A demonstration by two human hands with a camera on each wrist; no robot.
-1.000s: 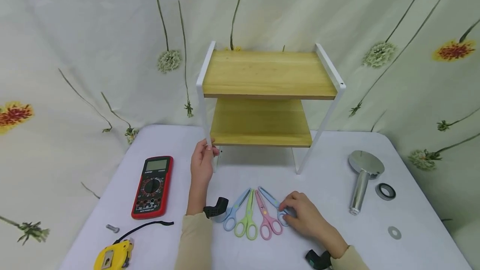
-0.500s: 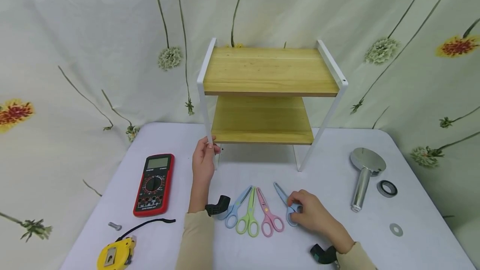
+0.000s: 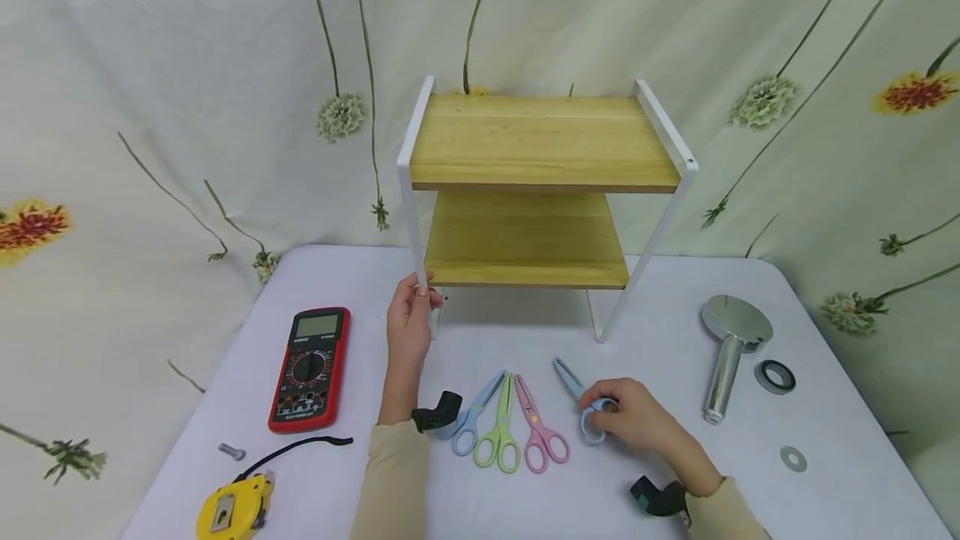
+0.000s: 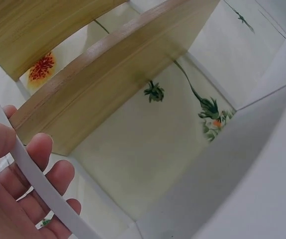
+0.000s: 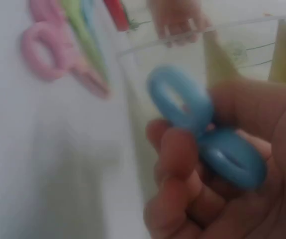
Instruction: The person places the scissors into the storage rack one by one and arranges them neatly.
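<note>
floral cloth hangs behind a white table [image 3: 675, 357] that carries a two-tier wooden shelf [image 3: 540, 144] with a white frame. the left hand [image 3: 410, 325] has its fingers wrapped round the shelf's front left leg [image 3: 420, 269], the wrist view showing the white bar crossing the palm. the right hand [image 3: 637, 423] pinches the handle loops of a blue pair of scissors [image 3: 581, 398], fingers curled round them, blades pointing up and away toward the shelf; it sits just right of three more pairs lying flat, light blue [image 3: 474, 419], green [image 3: 497, 432] and pink [image 3: 540, 433]. a red multimeter [image 3: 309, 367] and yellow tape measure [image 3: 228, 508] lie to the left, a chrome shower head [image 3: 729, 348] to the right.
</note>
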